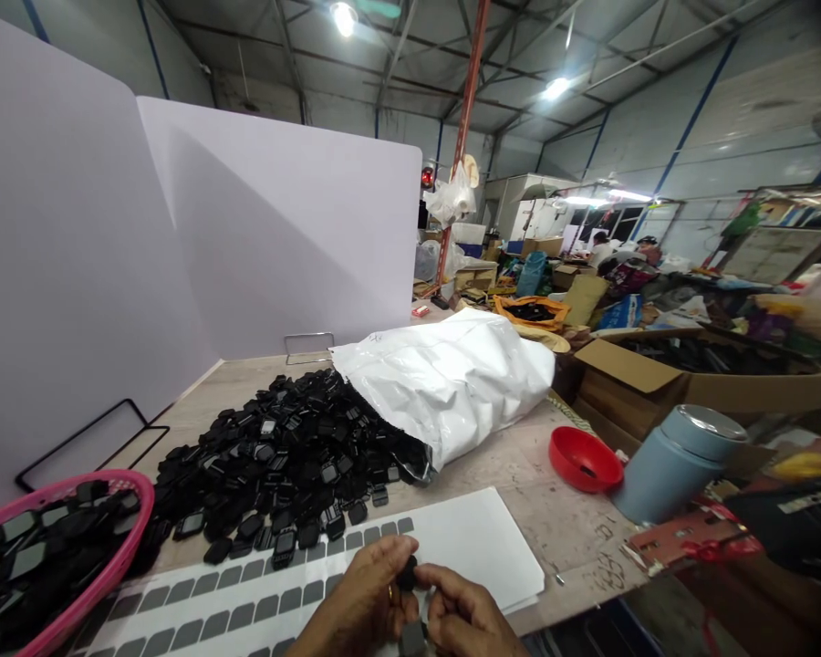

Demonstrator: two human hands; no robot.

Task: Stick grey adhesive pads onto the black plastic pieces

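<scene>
My left hand (366, 598) is closed, thumb and fingers pinching a small black piece (406, 573) above the sheet. My right hand (466, 613) touches the same piece from the right with its fingertips. A grey square (412, 639) shows just below, between the hands. Under them lies a white sheet (493, 547) with rows of grey rounded squares (253, 570). Beyond it spreads a heap of small black pieces (280, 456), some with grey faces, spilling from a white plastic bag (458, 374).
A pink basket (143, 511) of black pieces stands at the left. To the right are a red bowl (585, 459), a blue-grey flask (677, 465) and an open cardboard box (629, 365). White panels (287, 228) rise behind the heap. People sit far back.
</scene>
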